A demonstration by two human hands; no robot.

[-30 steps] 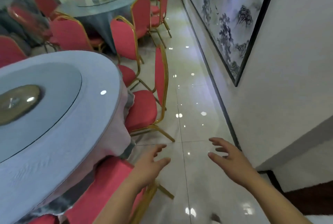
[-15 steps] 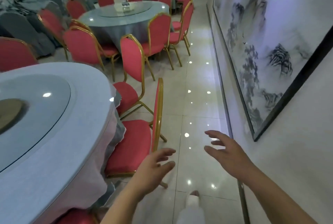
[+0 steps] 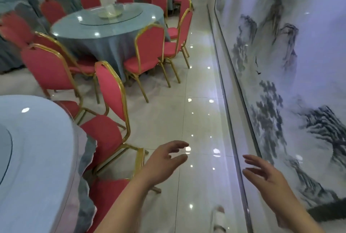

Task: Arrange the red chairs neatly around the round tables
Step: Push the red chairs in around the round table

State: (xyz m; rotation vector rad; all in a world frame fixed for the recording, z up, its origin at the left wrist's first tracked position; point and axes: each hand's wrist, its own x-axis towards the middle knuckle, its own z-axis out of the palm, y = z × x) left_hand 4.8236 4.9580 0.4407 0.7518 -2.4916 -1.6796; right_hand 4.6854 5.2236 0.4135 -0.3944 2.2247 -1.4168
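Gleaming gold-framed, padded red chair [image 3: 109, 92]

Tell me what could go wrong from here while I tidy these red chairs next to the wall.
The nearest chair has a gold leg jutting into the aisle; you might trip on it. The draped tablecloth hangs beside its seat, so pushing the chair in could snag it. Your right hand is close to the wall painting and may brush it.

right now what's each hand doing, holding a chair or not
Left hand: open, fingers spread, holding nothing, above the floor beside the nearest red chair.
Right hand: open, holding nothing.
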